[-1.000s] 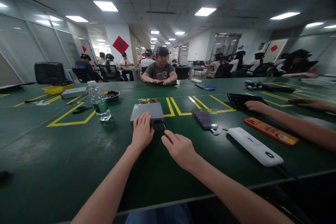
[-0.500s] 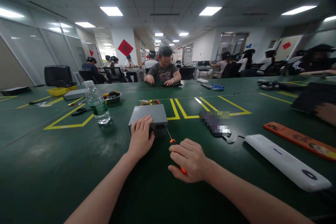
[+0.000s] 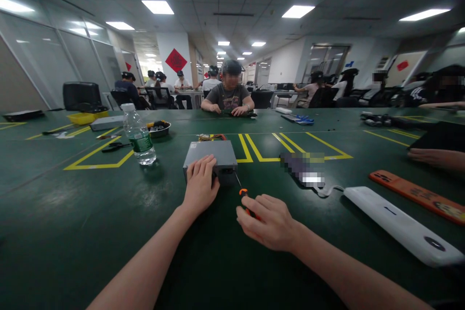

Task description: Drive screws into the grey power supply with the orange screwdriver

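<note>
A grey metal computer power supply (image 3: 214, 150) sits on the green table in front of me, its power socket facing me and coloured wires behind it. Over its left front edge lies my left hand (image 3: 200, 184), fingers on the top and thumb against the front, holding it. My right hand (image 3: 267, 220) is closed around the orange and black handle of a screwdriver (image 3: 243, 193). The thin shaft points up and left to the lower right corner of the power supply's front. Whether the tip sits in a screw is too small to tell.
Left of the power supply stands a water bottle (image 3: 140, 138), with a metal bowl (image 3: 160, 129) of tools behind it. To the right lie a partly blurred phone (image 3: 296, 169), a white power bank (image 3: 399, 223) and an orange case (image 3: 414, 193). A person (image 3: 229, 92) sits opposite.
The fingers of my right hand have shifted around the screwdriver handle and the hand looks more turned. My left hand stays on the power supply. The whole view has moved slightly.
</note>
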{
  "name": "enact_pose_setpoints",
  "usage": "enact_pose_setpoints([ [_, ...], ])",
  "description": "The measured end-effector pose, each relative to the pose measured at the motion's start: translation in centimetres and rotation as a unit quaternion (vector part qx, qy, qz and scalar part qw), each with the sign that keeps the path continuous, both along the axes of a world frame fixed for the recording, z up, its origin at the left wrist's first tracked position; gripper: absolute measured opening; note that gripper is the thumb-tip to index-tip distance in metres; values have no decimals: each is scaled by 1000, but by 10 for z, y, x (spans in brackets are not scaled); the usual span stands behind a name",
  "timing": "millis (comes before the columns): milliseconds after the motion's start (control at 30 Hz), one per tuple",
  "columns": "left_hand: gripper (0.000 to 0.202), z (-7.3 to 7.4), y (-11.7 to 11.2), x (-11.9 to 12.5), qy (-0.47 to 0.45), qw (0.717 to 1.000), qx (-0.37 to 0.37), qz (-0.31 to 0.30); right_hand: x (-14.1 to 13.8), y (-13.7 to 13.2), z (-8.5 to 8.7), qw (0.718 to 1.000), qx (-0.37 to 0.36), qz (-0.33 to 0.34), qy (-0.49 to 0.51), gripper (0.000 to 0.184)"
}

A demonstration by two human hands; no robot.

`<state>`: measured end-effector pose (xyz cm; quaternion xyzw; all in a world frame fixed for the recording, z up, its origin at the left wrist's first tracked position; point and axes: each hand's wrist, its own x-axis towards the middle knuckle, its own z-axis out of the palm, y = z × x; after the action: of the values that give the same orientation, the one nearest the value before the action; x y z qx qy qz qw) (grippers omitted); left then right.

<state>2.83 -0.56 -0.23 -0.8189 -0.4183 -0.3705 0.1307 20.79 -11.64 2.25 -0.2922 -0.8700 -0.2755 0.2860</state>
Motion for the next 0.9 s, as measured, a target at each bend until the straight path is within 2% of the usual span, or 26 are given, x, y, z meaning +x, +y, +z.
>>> enact_pose_setpoints([
  [100, 41, 1, -1, -1, 0, 1000, -5, -3, -2, -3, -2, 999, -33, -15, -22, 17],
  [300, 42, 1, -1, -1, -1, 1000, -7, -7, -9, -12, -2, 986, -164, 4, 38, 33],
  [433, 43, 2, 0, -1, -4, 1000, -8, -8, -4, -12, 8, 988, -151, 13, -4, 30],
  [633, 41, 2, 0, 0, -1, 1000, -19, 3, 8, -7, 13, 989, -137, 30, 38, 18],
  [733, 40, 2, 0, 0, -1, 1000, -19, 3, 9, -9, 11, 990, -130, 18, 43, 20],
  [900, 41, 2, 0, -1, 3, 1000, -14, -3, 6, -15, 12, 983, -168, 2, 69, 29],
])
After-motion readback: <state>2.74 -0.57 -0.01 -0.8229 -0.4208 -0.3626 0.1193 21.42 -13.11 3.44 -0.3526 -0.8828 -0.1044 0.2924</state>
